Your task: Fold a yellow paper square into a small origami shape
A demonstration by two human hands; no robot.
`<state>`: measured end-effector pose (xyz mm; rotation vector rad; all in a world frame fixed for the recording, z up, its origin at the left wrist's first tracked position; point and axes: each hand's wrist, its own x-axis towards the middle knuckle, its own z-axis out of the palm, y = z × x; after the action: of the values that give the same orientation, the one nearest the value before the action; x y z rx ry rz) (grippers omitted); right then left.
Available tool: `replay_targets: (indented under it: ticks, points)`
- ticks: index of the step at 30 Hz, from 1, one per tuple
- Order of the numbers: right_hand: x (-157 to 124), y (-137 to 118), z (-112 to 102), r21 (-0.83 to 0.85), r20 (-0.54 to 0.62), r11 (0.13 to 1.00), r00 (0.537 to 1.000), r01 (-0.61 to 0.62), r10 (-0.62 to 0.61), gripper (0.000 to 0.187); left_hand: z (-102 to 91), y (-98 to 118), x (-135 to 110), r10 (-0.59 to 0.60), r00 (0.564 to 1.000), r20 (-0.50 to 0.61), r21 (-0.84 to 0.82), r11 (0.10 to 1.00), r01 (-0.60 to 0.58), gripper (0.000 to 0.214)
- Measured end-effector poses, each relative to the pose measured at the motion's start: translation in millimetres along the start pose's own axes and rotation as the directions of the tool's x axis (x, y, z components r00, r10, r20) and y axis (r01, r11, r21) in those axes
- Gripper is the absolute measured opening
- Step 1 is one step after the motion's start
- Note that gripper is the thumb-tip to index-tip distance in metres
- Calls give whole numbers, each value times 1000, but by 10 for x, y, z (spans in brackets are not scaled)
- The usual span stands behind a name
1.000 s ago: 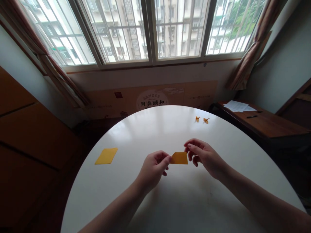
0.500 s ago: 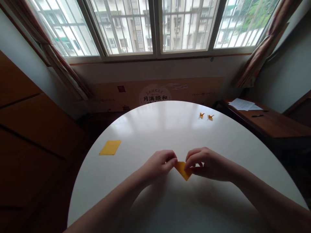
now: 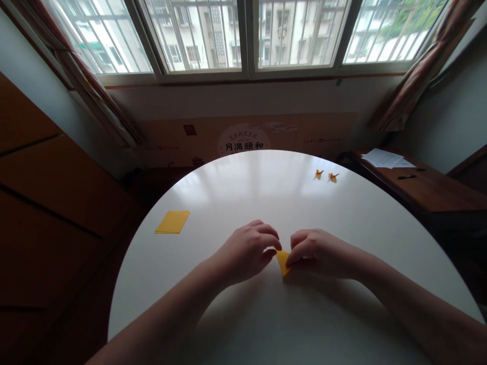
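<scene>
A small folded piece of yellow paper (image 3: 282, 261) is between my two hands above the near middle of the white table, a pointed corner toward me. My right hand (image 3: 314, 253) grips its right side between thumb and fingers, covering that part. My left hand (image 3: 251, 251) is at its upper left corner, the curled forefinger and thumb on either side of the edge; the other fingers are bent loosely above. Farther back on the right stand two small orange-yellow paper cranes (image 3: 319, 174). To the left lies a stack of square yellow paper sheets (image 3: 173, 222).
The round white table (image 3: 236, 192) has its far edge near the wall below the window. At the right is a brown wooden desk (image 3: 437, 190) with white papers (image 3: 388, 158) on it. A wooden cabinet (image 3: 49, 203) stands at the left.
The folded paper has turned and shows a narrower face, shifted slightly left. My right fingers have closed further over it; my left fingers have lifted and loosened. The view has tilted slightly down.
</scene>
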<state>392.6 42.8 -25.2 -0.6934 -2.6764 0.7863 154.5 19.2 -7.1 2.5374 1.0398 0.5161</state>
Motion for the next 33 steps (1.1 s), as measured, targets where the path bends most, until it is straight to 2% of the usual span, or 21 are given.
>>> replay_targets:
  ticks: [2,4,10,21,28,33]
  points:
    - [0,0,0,2,-2,1000,1000,10,-10,10,-78,51,-25,79,992,94,-17,997,-78,28]
    - [4,-7,-1,16,0,999,1000,28,-28,10,-128,103,-44,114,984,138,-32,993,-111,30]
    - [9,-26,-16,73,38,997,999,19,-22,8,-122,167,-77,172,966,194,-60,985,-164,31]
    - [7,54,-56,180,103,983,995,-19,0,15,-115,155,-124,172,965,198,-32,985,-169,36]
    - [44,7,-36,133,96,991,995,-26,13,15,-137,202,-187,106,971,216,55,991,-120,38]
    - [102,-38,-15,74,86,995,994,-69,62,7,-147,287,-238,47,968,246,140,987,-84,39]
